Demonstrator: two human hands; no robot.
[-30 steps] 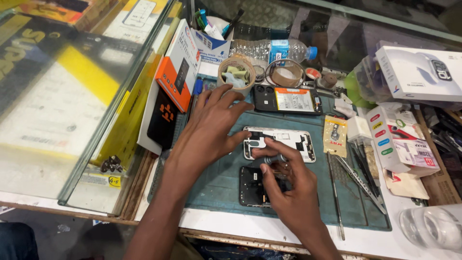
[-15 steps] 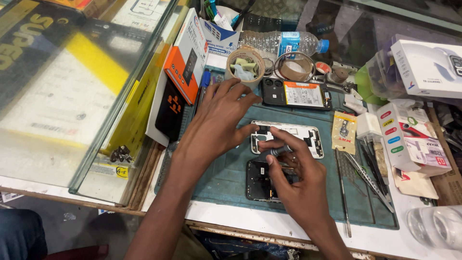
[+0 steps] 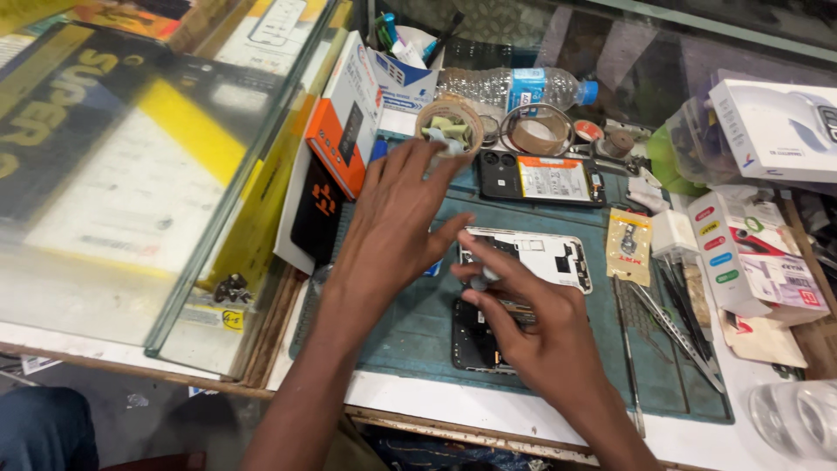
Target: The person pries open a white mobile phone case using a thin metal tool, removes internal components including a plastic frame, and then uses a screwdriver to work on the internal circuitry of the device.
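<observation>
working over a teal mat (image 3: pixel 410 323) on the bench, both hands are right in the middle of it. left hand (image 3: pixel 392 235) is spread open, fingers loose and pointing up toward a tape roll (image 3: pixel 449 126) with some small bits inside, fingertips near its rim but holding nothing as far as i can see. right hand (image 3: pixel 540 336) is pinched, thumb and forefinger closed on a tiny grey part (image 3: pixel 482 279), too small to say what it is. that pinch sits just at the left end of a white phone frame (image 3: pixel 532 257) lying flat on the mat. under the right hand there's a black opened phone (image 3: pixel 475 340), mostly covered by the palm. further back lies another opened phone (image 3: pixel 545 179) with its battery showing, and a second tape roll (image 3: pixel 536 131) beside the first, with a water bottle (image 3: pixel 514 87) lying behind them. tweezers (image 3: pixel 676 327) and thin tools lie along the right edge of the mat. an orange box (image 3: pixel 336 139) leans against the glass case (image 3: pixel 131 174) on the left.
</observation>
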